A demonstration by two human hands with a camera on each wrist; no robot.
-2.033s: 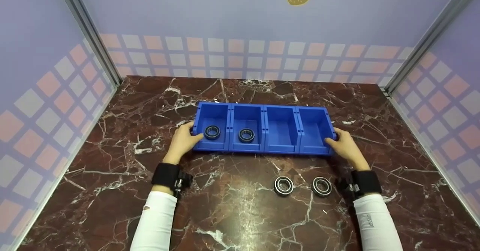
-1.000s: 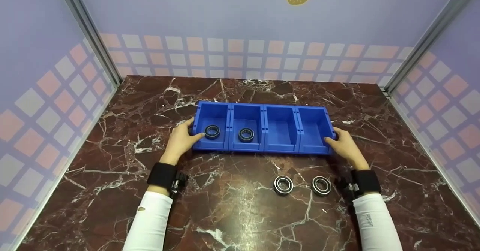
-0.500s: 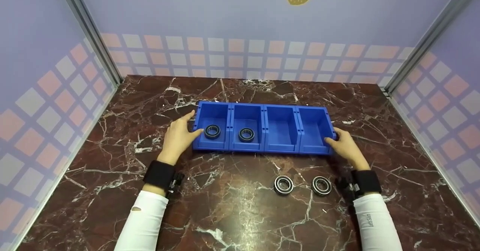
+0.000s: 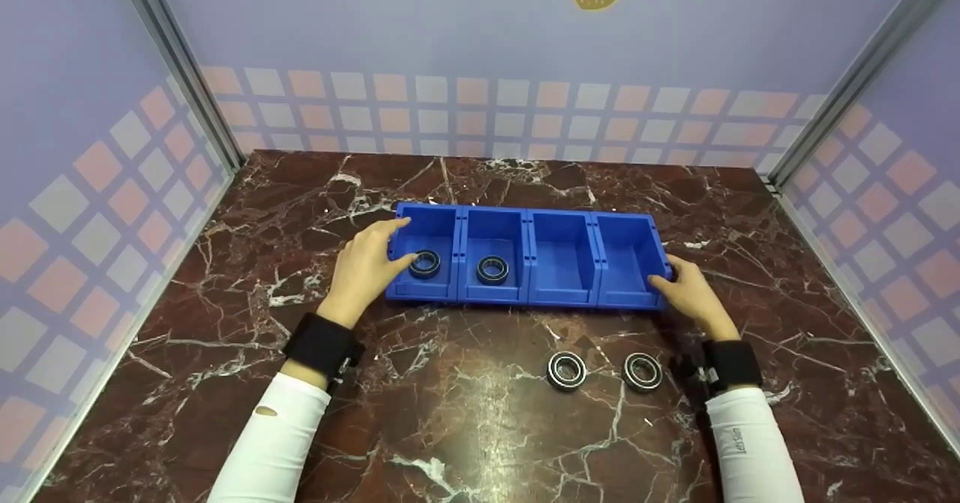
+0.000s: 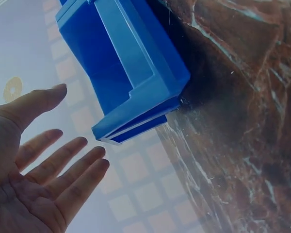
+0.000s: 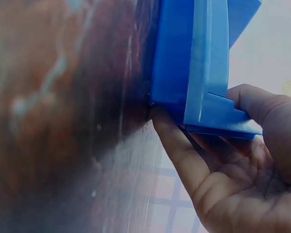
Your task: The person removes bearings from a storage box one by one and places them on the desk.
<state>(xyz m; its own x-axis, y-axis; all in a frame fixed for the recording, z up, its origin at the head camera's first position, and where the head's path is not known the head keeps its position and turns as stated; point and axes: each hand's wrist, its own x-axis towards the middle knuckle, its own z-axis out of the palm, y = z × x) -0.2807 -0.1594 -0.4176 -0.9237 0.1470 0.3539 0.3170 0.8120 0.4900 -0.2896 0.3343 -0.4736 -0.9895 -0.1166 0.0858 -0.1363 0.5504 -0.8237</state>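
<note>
A row of joined blue storage bins (image 4: 564, 296) stands on the marble-patterned table. One dark bearing (image 4: 425, 264) lies in the leftmost bin, and another bearing (image 4: 493, 270) lies in the bin beside it. My left hand (image 4: 364, 270) is at the row's left end, its fingers spread; the left wrist view shows that hand (image 5: 43, 170) apart from the bin wall (image 5: 150, 97). At the right end my right hand (image 4: 694, 296) grips the outer wall. In the right wrist view its thumb (image 6: 250, 99) hooks over the rim while the fingers lie against the outside.
Two more bearings, one (image 4: 567, 371) left and one (image 4: 643, 372) right, lie on the table (image 4: 465, 428) in front of the bins. Patterned panels (image 4: 480, 45) enclose the back and both sides.
My left hand has let go of the bins' left end and lifted off it, its fingers opening. The bins, the bearings and my right hand look unmoved.
</note>
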